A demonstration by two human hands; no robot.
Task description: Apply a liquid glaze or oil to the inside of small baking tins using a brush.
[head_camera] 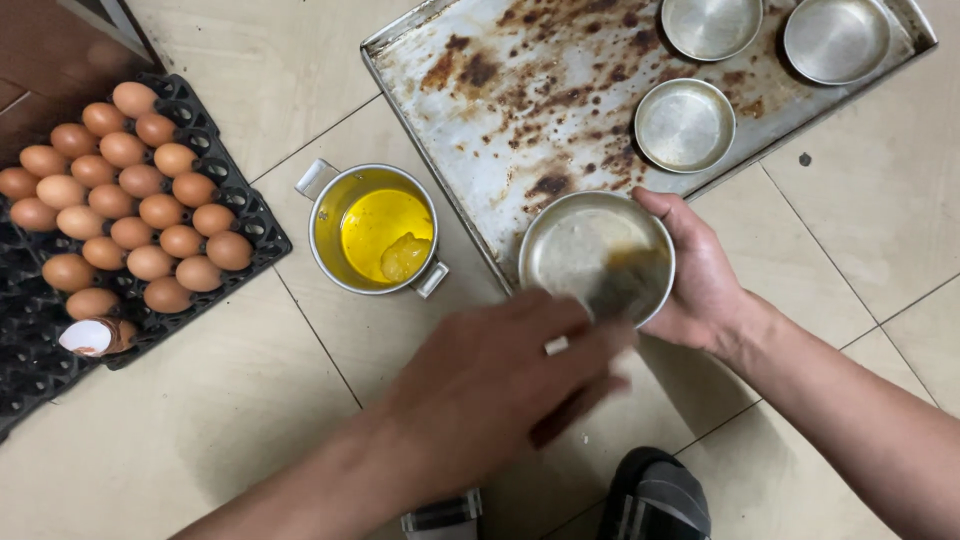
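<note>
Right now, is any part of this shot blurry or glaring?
In the head view, the left hand is smeared by motion blur, and so is the brush in the small pan; the right hand, eggs and tray are sharp. Soft glare lies on the pot of yellow fat and on the tins.

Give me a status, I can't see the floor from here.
Right hand grips round metal pan. Left hand, blurred, brushes inside it. Pot of yellow grease beside; nothing blocking.

The right hand point(700, 280) holds a round metal pan point(580, 250) over the tiled floor point(200, 440); the blurred left hand point(500, 380) works a brush point(620, 285) inside it, beside a pot of yellow liquid point(385, 235).
</note>
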